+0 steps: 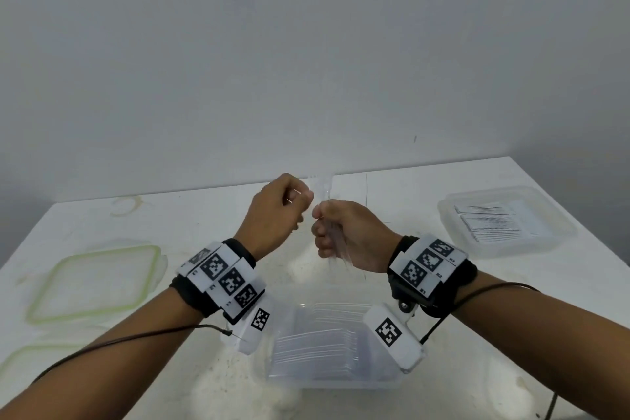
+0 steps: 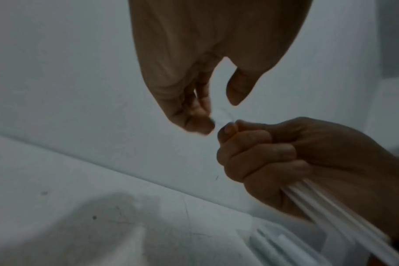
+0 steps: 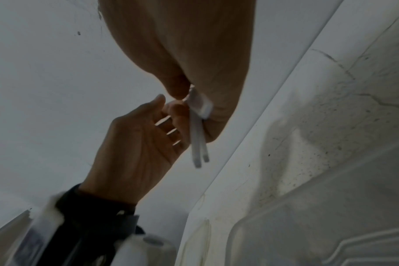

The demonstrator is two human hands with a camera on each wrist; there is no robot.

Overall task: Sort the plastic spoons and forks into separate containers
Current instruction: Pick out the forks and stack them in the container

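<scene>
Right hand [image 1: 344, 237]: raised above the desk [image 1: 392, 187], fingers [image 2: 257, 144] clenched round a bundle of clear plastic cutlery [image 2: 326, 203]; handles stick out below the fist. Spoons or forks cannot be told here.
Left hand [image 1: 272, 215]: raised just beside the right hand, fingertips [image 2: 198, 124] pinching the top end of one clear piece [image 2: 223, 117] that projects from the bundle.
Near container [image 1: 327, 382]: clear plastic, on the desk below both wrists, holds a stack of clear cutlery laid side by side.
Far container [image 1: 559, 242]: clear plastic, at the right of the desk, well apart from the hands, holds a row of cutlery.
Lids [image 1: 95, 283]: two, green-rimmed, flat on the left of the desk.
Wrists: each carries a black band with black-and-white marker tags and a cable.
</scene>
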